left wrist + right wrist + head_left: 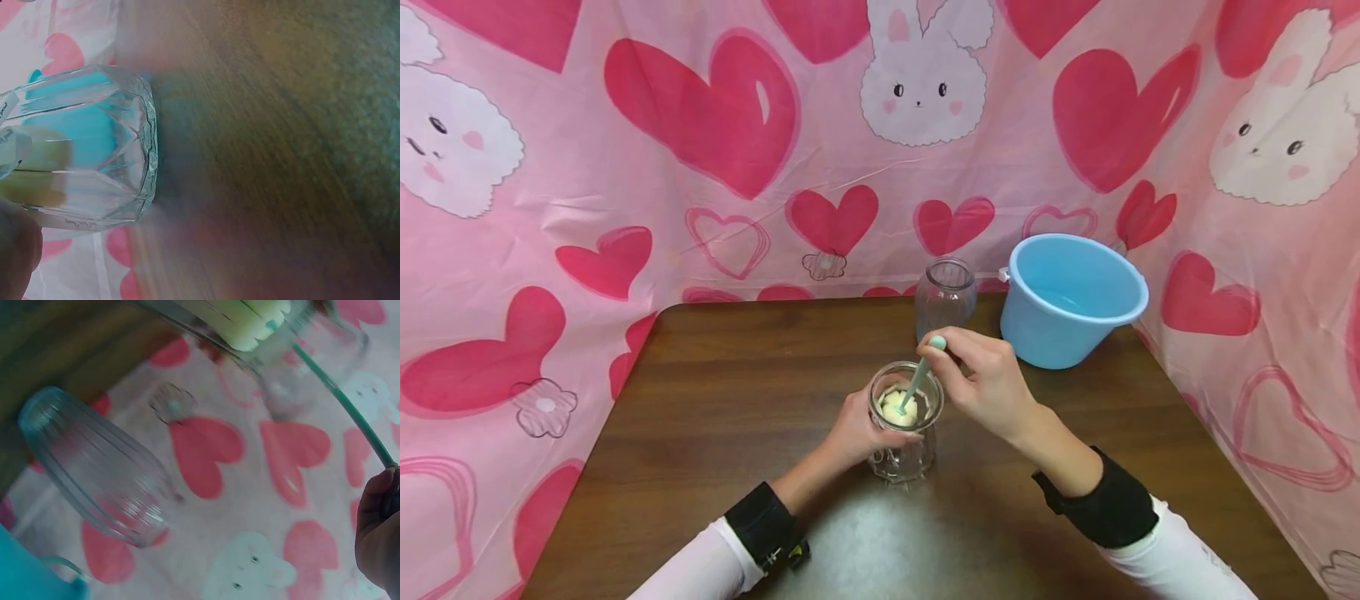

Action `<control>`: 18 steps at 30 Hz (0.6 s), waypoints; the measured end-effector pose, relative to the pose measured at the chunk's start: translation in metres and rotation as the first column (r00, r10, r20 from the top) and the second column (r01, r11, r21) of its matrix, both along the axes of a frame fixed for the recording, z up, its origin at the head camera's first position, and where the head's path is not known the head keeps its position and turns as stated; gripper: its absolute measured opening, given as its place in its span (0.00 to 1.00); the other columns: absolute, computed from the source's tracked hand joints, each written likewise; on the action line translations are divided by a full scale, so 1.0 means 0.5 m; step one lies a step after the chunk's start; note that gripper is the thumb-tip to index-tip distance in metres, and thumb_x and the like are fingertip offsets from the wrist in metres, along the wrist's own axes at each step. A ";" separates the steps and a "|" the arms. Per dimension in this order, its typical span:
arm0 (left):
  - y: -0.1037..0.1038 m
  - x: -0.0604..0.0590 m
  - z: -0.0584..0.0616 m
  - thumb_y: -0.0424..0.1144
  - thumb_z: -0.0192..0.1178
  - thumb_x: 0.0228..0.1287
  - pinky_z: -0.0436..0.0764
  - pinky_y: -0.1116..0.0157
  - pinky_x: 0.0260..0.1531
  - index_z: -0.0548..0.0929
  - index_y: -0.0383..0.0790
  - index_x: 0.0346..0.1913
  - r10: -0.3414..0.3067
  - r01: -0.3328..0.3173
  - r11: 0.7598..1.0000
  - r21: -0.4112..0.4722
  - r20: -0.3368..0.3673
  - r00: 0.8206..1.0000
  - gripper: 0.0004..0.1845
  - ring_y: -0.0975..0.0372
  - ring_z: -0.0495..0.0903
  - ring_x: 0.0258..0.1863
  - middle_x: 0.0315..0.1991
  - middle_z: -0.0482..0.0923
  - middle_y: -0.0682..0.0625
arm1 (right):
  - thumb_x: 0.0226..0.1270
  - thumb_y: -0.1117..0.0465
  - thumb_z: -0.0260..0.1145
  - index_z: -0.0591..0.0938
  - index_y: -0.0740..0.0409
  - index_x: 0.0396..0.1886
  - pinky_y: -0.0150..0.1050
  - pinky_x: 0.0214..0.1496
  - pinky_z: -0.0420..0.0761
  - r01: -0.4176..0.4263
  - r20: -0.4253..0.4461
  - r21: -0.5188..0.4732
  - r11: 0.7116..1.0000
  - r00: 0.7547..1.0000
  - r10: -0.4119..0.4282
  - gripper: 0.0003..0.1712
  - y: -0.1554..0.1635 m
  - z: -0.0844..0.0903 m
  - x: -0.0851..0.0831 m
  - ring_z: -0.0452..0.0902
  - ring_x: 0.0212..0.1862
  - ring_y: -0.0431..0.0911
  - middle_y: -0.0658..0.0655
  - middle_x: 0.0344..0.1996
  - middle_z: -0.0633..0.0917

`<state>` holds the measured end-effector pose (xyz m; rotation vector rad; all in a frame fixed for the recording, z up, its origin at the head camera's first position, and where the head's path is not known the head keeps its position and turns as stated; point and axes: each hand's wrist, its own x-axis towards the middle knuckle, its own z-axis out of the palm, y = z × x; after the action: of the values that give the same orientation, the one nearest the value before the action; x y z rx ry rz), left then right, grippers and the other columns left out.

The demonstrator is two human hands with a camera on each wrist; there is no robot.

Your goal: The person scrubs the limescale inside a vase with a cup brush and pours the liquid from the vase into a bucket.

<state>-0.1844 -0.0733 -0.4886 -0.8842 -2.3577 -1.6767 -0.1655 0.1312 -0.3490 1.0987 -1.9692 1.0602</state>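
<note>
left hand point(855, 433) grips jar point(905, 423) — mid-table, toward near edge | right hand point(985, 379) pinches spoon point(919, 377) — tip in jar's pale contents | empty jar point(945, 296) and bucket point(1067, 298) at far edge, right

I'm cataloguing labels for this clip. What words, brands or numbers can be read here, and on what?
None can be read.
Glass jar: faint raised marks near its base and a label strip at its edge, both too blurred to read.
</note>
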 end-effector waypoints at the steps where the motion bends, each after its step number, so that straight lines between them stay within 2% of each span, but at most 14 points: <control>1: 0.000 0.000 -0.001 0.40 0.86 0.39 0.82 0.62 0.51 0.79 0.42 0.62 0.003 -0.003 1.000 0.001 0.000 1.000 0.42 0.62 0.84 0.48 0.52 0.87 0.50 | 0.79 0.55 0.63 0.84 0.64 0.40 0.29 0.31 0.79 -0.005 -0.021 -0.011 1.000 1.000 0.005 0.15 0.000 0.009 0.002 0.77 0.28 0.41 0.54 0.30 0.85; 4: 0.001 -0.002 -0.001 0.40 0.86 0.39 0.82 0.62 0.51 0.79 0.41 0.62 0.008 -0.008 1.000 0.005 -0.009 1.000 0.42 0.62 0.85 0.48 0.52 0.87 0.49 | 0.80 0.53 0.63 0.84 0.64 0.38 0.29 0.32 0.80 -0.018 -0.095 -0.038 0.999 0.995 0.014 0.17 -0.001 0.035 0.006 0.78 0.28 0.41 0.54 0.29 0.85; 7: 0.001 -0.005 0.000 0.39 0.86 0.39 0.82 0.61 0.51 0.79 0.41 0.62 0.008 -0.008 1.000 0.011 -0.017 1.000 0.42 0.61 0.85 0.48 0.52 0.87 0.49 | 0.80 0.53 0.62 0.84 0.63 0.36 0.30 0.30 0.78 -0.020 -0.152 -0.051 0.999 0.988 0.012 0.18 -0.008 0.038 0.004 0.76 0.27 0.40 0.53 0.27 0.85; 10: 0.001 -0.004 0.001 0.39 0.86 0.40 0.82 0.62 0.52 0.78 0.42 0.63 -0.001 0.001 1.000 0.017 -0.006 1.000 0.43 0.61 0.84 0.49 0.53 0.87 0.49 | 0.81 0.53 0.61 0.84 0.62 0.37 0.30 0.29 0.76 -0.028 -0.164 -0.036 0.999 0.986 0.022 0.17 -0.016 0.016 -0.003 0.75 0.27 0.39 0.51 0.27 0.84; 15: 0.001 0.004 0.003 0.39 0.86 0.42 0.82 0.61 0.51 0.77 0.42 0.68 -0.001 0.001 1.000 0.011 0.050 0.999 0.46 0.59 0.84 0.50 0.54 0.87 0.48 | 0.81 0.55 0.60 0.83 0.62 0.39 0.30 0.31 0.78 -0.062 -0.110 0.059 0.996 0.992 0.068 0.15 -0.025 -0.036 -0.015 0.75 0.29 0.39 0.52 0.30 0.84; 18: -0.001 0.008 0.004 0.39 0.86 0.42 0.82 0.61 0.52 0.77 0.43 0.69 0.003 -0.004 1.000 0.010 0.083 0.997 0.46 0.59 0.84 0.49 0.54 0.87 0.49 | 0.81 0.55 0.60 0.83 0.61 0.40 0.30 0.33 0.79 -0.067 -0.082 0.113 0.991 0.994 0.076 0.14 -0.026 -0.045 -0.015 0.76 0.30 0.40 0.52 0.32 0.85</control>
<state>-0.1806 -0.0737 -0.4866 -0.8230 -2.3999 -1.7554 -0.1731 0.1180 -0.3713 1.2617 -1.9517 0.9343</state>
